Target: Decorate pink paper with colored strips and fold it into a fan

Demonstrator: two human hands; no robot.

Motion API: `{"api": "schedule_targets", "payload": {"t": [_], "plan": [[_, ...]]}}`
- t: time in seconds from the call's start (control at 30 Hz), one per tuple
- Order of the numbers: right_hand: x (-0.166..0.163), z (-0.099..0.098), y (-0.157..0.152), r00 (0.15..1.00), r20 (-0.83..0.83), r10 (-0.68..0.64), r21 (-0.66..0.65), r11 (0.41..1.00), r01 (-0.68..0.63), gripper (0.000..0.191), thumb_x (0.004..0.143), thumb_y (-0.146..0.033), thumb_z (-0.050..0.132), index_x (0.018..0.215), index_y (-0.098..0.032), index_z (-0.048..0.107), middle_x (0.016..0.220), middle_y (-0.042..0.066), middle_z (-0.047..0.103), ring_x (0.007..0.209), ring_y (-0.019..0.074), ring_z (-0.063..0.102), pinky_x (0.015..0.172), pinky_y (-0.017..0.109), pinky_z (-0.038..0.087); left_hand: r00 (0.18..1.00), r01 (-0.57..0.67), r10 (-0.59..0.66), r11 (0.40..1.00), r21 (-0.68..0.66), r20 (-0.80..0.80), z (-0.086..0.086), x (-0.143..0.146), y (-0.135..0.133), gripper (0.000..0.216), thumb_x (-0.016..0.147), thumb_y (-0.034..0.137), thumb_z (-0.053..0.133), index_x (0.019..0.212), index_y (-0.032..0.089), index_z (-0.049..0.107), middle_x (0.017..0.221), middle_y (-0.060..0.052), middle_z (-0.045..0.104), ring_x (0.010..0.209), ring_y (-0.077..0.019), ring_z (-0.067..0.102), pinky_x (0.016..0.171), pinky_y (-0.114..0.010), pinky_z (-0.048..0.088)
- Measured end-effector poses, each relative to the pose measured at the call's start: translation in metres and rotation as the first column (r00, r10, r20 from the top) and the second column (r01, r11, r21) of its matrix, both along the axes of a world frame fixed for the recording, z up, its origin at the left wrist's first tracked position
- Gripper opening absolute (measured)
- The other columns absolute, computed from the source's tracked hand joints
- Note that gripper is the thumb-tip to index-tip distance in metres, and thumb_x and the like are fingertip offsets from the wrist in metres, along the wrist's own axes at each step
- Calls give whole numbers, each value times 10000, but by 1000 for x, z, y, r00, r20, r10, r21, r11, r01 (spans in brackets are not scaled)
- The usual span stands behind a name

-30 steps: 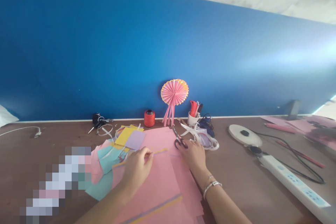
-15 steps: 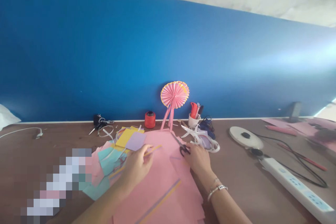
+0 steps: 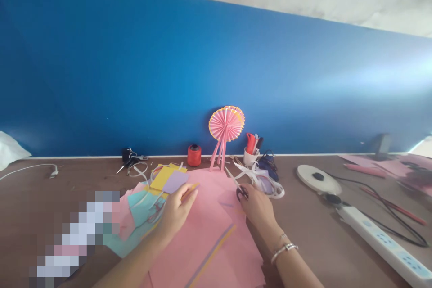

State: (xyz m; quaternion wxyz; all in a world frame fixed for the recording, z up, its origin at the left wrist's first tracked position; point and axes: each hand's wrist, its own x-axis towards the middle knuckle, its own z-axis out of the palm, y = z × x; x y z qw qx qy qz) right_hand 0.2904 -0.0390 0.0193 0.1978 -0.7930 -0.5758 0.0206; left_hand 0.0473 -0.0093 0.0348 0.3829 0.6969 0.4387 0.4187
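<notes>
My left hand (image 3: pixel 177 209) pinches a narrow yellow-edged paper strip (image 3: pixel 194 187) between thumb and fingers, above the pink paper sheets (image 3: pixel 202 238). On the right side of those sheets my right hand (image 3: pixel 258 206) closes on the black handles of a pair of scissors (image 3: pixel 241 194); the blades point away, toward the back. A purple-and-yellow paper strip (image 3: pixel 213 252) lies across the pink paper between my forearms. Behind the sheets, pink pleated paper fans (image 3: pixel 226 125) on pink paper legs lean against the blue panel.
Left of the sheets lie yellow and purple papers (image 3: pixel 162 179) and blue-green papers (image 3: pixel 141 209). At the back stand a red spool (image 3: pixel 194 156) and a white cup of tools (image 3: pixel 250 157). White ribbon (image 3: pixel 275 190), a white disc (image 3: pixel 313 179) and a power strip (image 3: pixel 378 238) are on the right.
The strip in my left hand shows less of its length. My right hand has shifted slightly right with the scissors. The whole view has moved a little.
</notes>
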Motion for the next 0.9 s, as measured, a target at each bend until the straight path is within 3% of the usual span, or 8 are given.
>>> {"api": "schedule_targets", "payload": {"t": [0.1,0.2,0.27,0.37,0.5,0.7,0.9], "plan": [[1,-3,2,954,-274,121,176,982,-74,444,662,-103,464,1075,-195,602,985,77,659,848,202,614,690,283,430,1000,14,-13,998,-57,20,1,0,0,263,834,393,441,811,179,592,709,9,568,713,-149,537,669,-225,425],[-4,-8,5,792,-544,276,271,951,-146,489,643,-136,479,1119,-166,586,898,61,680,762,186,616,621,271,447,998,42,-35,993,-113,59,2,0,0,261,820,397,452,739,177,565,623,35,484,613,-119,463,573,-199,381],[-12,-10,4,696,-638,329,277,942,-192,468,644,-186,525,1106,-159,600,806,43,675,667,166,598,539,249,436,996,32,-22,991,-131,82,3,1,0,261,805,418,468,771,180,571,626,36,478,608,-117,450,564,-197,371],[-25,-9,-1,641,-667,379,252,925,-284,412,650,-220,564,1052,-176,638,742,16,648,591,130,552,490,226,424,996,11,1,991,-135,89,7,3,-2,298,786,464,476,775,182,574,643,26,488,627,-127,454,579,-205,375],[-41,-2,-11,625,-650,432,219,894,-391,351,693,-236,571,1028,-175,656,763,17,637,619,117,530,559,228,437,992,-3,24,986,-165,121,10,5,-5,295,788,454,476,686,184,533,603,38,458,611,-121,442,590,-206,377],[-49,20,-23,552,-663,506,156,814,-560,324,725,-224,569,1032,-202,670,824,23,650,701,137,520,611,238,403,985,98,-78,986,-133,154,3,6,-5,261,808,400,468,717,173,560,644,29,502,659,-124,469,626,-211,378],[-51,24,-26,539,-675,504,165,815,-555,325,713,-186,573,1018,-214,680,797,13,631,684,128,498,600,230,388,987,66,-42,987,-149,158,-1,7,-5,223,788,355,496,736,161,595,672,11,562,671,-137,504,622,-222,386]]}}
